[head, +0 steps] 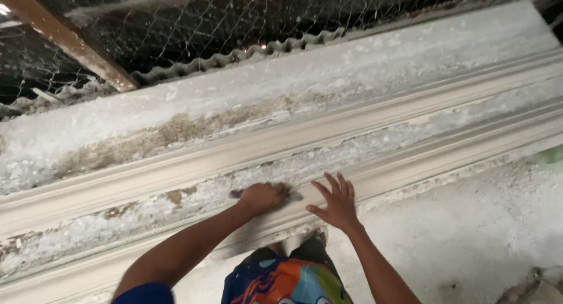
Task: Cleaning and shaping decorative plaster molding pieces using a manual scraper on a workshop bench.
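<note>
Raised ridges (pixel 363 128) flank the moulding's groove (pixel 176 201); its length ahead seems unobstructed.

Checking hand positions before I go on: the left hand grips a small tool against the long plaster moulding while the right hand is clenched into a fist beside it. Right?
Not quite. The head view shows the right hand open, fingers spread flat on the plaster moulding. The left hand does grip the small tool.

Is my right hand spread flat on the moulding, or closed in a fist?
Spread: the right hand lies open on the plaster moulding, fingers fanned apart.
</note>
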